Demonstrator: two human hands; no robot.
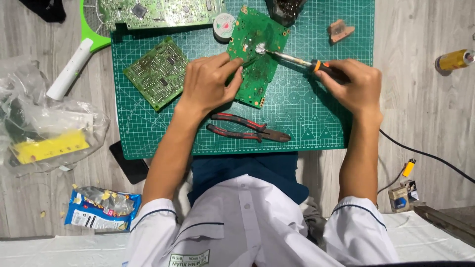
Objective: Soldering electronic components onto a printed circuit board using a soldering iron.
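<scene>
While red-handled pliers (247, 127) lie free near the cutting mat's (307, 133) front edge, the left hand (210, 81) pins a green circuit board (257, 54) mid-mat; the right hand (354, 84) clenches a soldering iron (297, 60), tip on the board. Bare mat remains rightward.

Pale grey wood-plank floor (430, 113) under even light, a green cutting mat (307, 123) on it.
</scene>
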